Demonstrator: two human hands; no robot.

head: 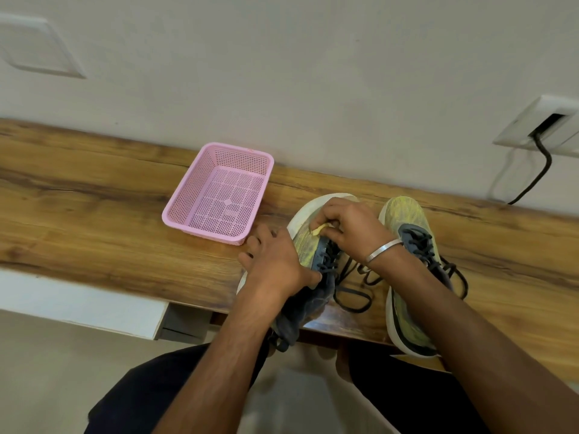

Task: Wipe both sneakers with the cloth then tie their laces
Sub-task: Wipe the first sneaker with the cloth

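The yellow cloth [320,228] shows only as a small scrap between the fingers of the right hand [347,228]; the rest is covered. That hand hides much of the toe of the left sneaker [305,245], and the left hand [275,261] covers its outer side near the shelf's front edge. The right forearm crosses the right sneaker [404,277], hiding its midsection. The wooden shelf [94,214] runs out of frame at both sides. The wall socket [545,126] is cut by the right edge.
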